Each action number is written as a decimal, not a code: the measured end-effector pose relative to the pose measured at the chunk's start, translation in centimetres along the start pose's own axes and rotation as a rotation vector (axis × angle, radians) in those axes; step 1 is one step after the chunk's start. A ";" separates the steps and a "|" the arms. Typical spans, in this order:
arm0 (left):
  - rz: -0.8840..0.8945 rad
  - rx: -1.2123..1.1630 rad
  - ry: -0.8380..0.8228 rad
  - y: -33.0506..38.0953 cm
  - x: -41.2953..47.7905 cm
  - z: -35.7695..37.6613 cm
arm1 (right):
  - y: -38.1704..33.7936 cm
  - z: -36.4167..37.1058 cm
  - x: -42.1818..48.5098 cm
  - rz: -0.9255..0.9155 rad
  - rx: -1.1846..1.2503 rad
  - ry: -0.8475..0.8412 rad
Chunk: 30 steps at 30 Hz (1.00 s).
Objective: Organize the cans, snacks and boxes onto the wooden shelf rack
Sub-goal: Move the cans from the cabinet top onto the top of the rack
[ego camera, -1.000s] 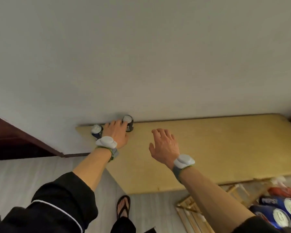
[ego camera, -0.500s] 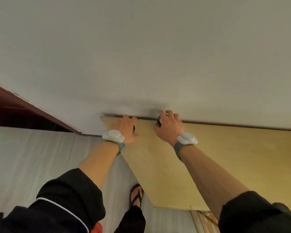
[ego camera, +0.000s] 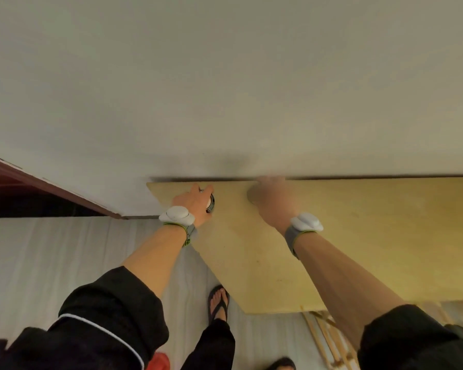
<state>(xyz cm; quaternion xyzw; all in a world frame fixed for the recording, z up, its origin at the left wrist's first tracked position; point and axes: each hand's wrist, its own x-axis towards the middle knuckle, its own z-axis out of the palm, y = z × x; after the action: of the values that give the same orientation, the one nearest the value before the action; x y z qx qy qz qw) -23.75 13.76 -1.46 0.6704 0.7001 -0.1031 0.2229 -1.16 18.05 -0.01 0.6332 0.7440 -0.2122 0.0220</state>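
Note:
The wooden shelf rack's pale top board (ego camera: 358,241) runs along the wall. My left hand (ego camera: 194,202) grips a dark can with a silver top (ego camera: 210,203) near the board's far left corner. My right hand (ego camera: 269,200) is blurred, a little to the right against the wall. Its fingers curl down over a second can, which the hand hides almost fully.
The plain wall (ego camera: 225,89) rises straight behind the board. A dark red door frame (ego camera: 38,193) is at the left. The rack's lower slats (ego camera: 329,340) show under the board's front edge. My sandalled foot (ego camera: 219,300) stands on the pale floor.
My right hand reached forward to the wall and closed over the right can. My left hand shifted onto the other can. The view swung left, and the cans on the lower shelf dropped out of sight.

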 end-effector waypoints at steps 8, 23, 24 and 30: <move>0.253 0.073 0.017 12.8 -2.3 -3.2 | 7.8 -5.8 -12.4 0.140 0.086 0.079; 0.854 0.184 0.040 45.6 -17.0 0.5 | 27.3 -9.2 -42.1 0.573 0.174 0.366; 0.890 0.188 0.038 47.7 -18.5 1.7 | 28.6 -8.9 -44.3 0.608 0.184 0.382; 0.939 0.165 -0.012 54.1 -23.1 6.9 | 34.0 -6.1 -50.9 0.721 0.192 0.438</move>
<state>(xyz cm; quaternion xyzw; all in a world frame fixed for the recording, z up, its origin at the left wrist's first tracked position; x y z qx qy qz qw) 30.81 -5.66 11.25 0.9293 0.3094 -0.0501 0.1955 42.64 -23.61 11.09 0.8819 0.4392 -0.1198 -0.1225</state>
